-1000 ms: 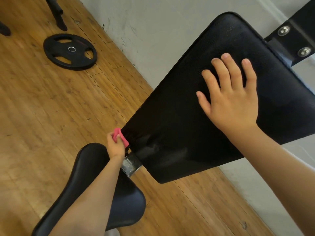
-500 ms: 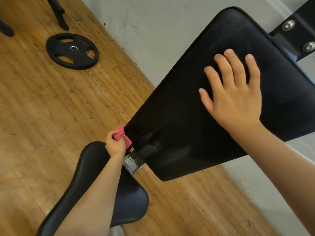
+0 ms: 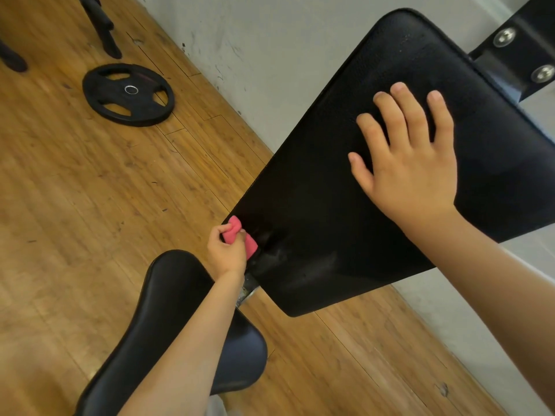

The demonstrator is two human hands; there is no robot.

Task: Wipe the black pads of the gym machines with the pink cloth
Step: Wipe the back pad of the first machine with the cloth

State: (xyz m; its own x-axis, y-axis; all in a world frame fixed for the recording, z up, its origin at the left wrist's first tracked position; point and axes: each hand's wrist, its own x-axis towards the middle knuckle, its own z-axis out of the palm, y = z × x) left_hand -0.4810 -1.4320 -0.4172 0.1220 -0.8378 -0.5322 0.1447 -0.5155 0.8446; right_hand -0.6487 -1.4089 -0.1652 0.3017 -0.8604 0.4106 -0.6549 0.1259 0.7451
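Note:
A large black back pad [image 3: 315, 181] slopes from the upper right down to the middle of the view. My left hand [image 3: 226, 250] grips the bunched pink cloth [image 3: 238, 234] and holds it against the pad's lower left corner. My right hand [image 3: 411, 154] lies flat on the pad's upper part with its fingers spread. A smaller black seat pad [image 3: 168, 310] sits below, partly hidden under my left forearm.
A black weight plate [image 3: 128, 94] lies on the wooden floor at upper left, near black machine legs [image 3: 103, 25]. A grey wall [image 3: 270, 55] runs behind the pad. A black bracket [image 3: 522, 46] with two bolts holds the pad's top.
My left hand has shifted the pink cloth slightly along the pad's lower left corner, and more cloth shows. My right hand stays flat on the pad.

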